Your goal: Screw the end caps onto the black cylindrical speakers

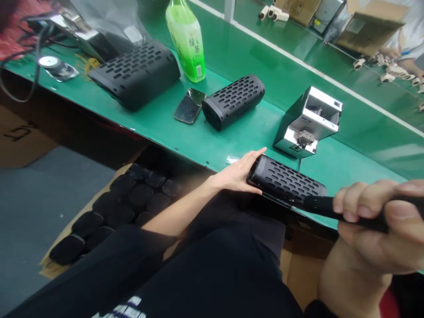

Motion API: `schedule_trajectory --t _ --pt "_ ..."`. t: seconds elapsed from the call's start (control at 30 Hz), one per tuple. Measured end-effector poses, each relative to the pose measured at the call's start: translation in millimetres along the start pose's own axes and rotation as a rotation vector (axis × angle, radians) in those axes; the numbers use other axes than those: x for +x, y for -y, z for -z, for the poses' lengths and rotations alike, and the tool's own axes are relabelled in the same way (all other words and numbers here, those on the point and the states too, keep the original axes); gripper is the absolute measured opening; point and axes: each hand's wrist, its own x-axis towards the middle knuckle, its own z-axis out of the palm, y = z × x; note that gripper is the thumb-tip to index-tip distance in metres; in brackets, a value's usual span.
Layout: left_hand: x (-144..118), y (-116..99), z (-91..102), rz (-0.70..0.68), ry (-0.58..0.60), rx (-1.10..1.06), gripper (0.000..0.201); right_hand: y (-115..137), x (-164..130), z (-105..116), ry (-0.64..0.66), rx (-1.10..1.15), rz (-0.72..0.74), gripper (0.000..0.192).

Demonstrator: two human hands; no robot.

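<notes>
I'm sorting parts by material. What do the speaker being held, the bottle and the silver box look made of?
Speaker, steadied by the left hand: matte black, slotted grille, likely plastic or rubber-coated. Bottle: clear glossy plastic, green liquid showing through. Silver box: brushed-looking metal, pale sheen. The right hand grips a black tool, seemingly plastic.

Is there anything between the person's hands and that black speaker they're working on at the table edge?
Nothing visible. The left hand already cups the end of the black speaker, and the dark tool gripped by the right hand reaches straight to the speaker's side. The silver machine stands behind it, apart.
</notes>
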Motion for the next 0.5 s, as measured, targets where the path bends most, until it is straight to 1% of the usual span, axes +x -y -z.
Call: schedule_trajectory --t 0.03,0.07,0.1,0.2,0.27,0.37,0.5 --pt "0.1 0.0 0.2 0.001 0.002 -0.003 0.152 -4.0 -2.9 -2.1 0.065 0.028 0.053 0.027" --pt "0.2 0.0 0.4 0.007 0.003 -0.006 0.152 -7.8 -5.2 -3.5 0.084 0.04 0.078 0.026" --pt "0.4 -0.1 0.6 0.017 0.006 -0.01 0.152 -10.8 -7.4 -4.0 0.051 0.03 0.066 0.027" --pt "0.7 -0.8 1.1 0.031 0.005 -0.008 0.152 -14.0 -15.4 -0.3 -0.141 -0.024 -0.099 0.042" --pt "0.7 -1.2 1.4 0.028 0.002 0.005 0.151 -13.3 -20.9 4.4 -0.185 -0.023 -0.165 0.049" --pt "0.1 -0.8 1.3 0.014 0.002 0.021 0.15 -13.0 -26.5 8.0 -0.156 -0.005 -0.172 0.051" --pt "-1.1 1.6 -0.6 -0.03 -0.008 0.059 0.148 -16.0 -29.5 2.0 -0.073 -0.005 -0.123 0.045"
